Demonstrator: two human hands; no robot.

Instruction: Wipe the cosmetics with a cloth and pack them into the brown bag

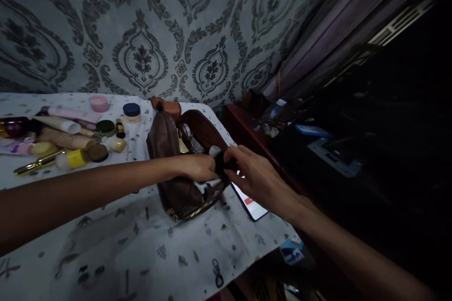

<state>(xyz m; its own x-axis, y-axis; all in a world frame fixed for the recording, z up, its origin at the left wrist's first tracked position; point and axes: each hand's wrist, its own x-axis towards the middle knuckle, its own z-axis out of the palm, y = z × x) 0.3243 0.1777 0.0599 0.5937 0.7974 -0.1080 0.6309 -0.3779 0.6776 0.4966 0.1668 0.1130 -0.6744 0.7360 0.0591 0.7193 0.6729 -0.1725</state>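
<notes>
A brown leather bag point(165, 141) stands unzipped on the cloth, with small items and something glittery inside. My left hand point(199, 167) reaches over its near side into the opening; its fingers bend downward and the tips are hidden among the contents. At the bag's right rim, my right hand point(249, 164) has thumb and fingers closed on a small black object point(219, 163), whose kind is too dark to make out. Below my right hand lies a phone point(254, 209) with a lit screen, partly covered by that hand.
Cosmetics crowd the table's left: a gold-handled brush point(38, 163), a navy-lidded jar point(132, 112), a pink jar point(99, 103) and several tubes and bottles. A white patterned cloth point(158, 263) covers the table. Beyond its right edge is a dark area with a blue-edged item point(312, 130).
</notes>
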